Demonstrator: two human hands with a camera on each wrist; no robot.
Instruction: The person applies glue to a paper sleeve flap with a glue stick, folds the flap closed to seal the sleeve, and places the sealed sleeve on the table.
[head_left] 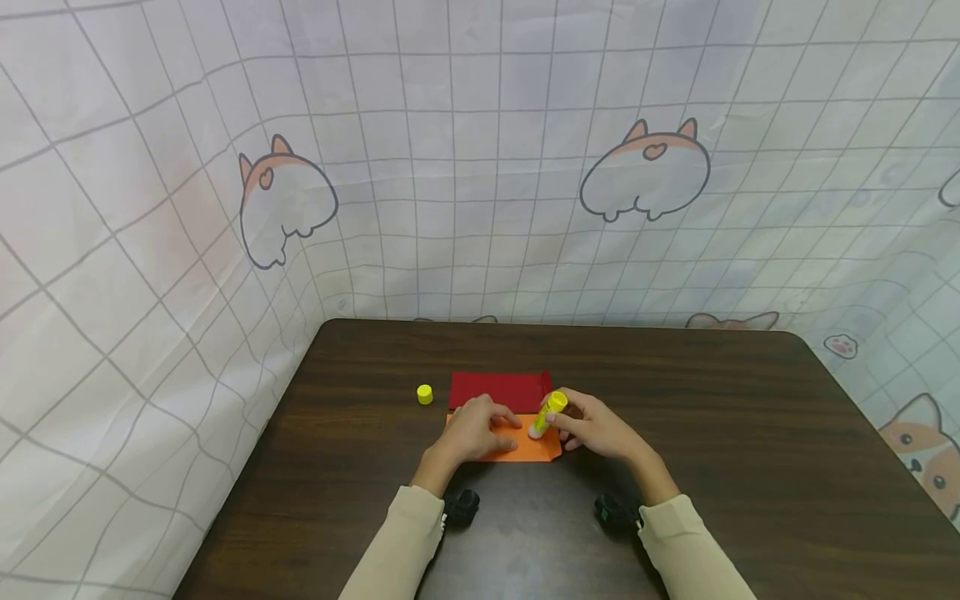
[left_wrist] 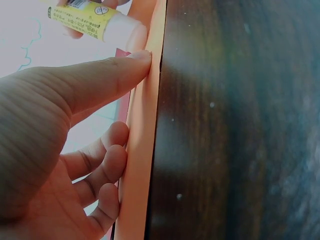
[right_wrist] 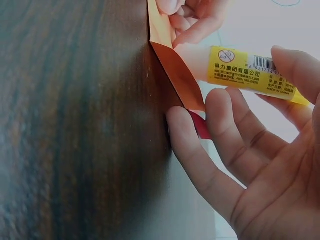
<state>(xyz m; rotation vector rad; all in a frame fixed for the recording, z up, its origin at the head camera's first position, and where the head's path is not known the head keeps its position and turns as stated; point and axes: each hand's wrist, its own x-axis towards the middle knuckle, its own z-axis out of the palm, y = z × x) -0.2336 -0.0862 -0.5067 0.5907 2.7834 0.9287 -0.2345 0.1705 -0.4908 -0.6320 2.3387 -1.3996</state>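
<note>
Resting on the orange paper nearest you, your left hand touches it with the thumb, its grip apart and holding nothing. To its right, your right hand has its grip clamped on the glue stick, tilted over the orange paper with its white end down. Expect the glue stick to be light, stiff and rather smooth; pinch its yellow barrel, clear of the white end. The paper should be thin and easily creased, so hold it near an edge. Just beyond lies the red paper; you cannot tell whether the two join. Left of that, apart, the yellow cap sits on the table. Count one glue stick, one cap, one orange paper, one red.
</note>
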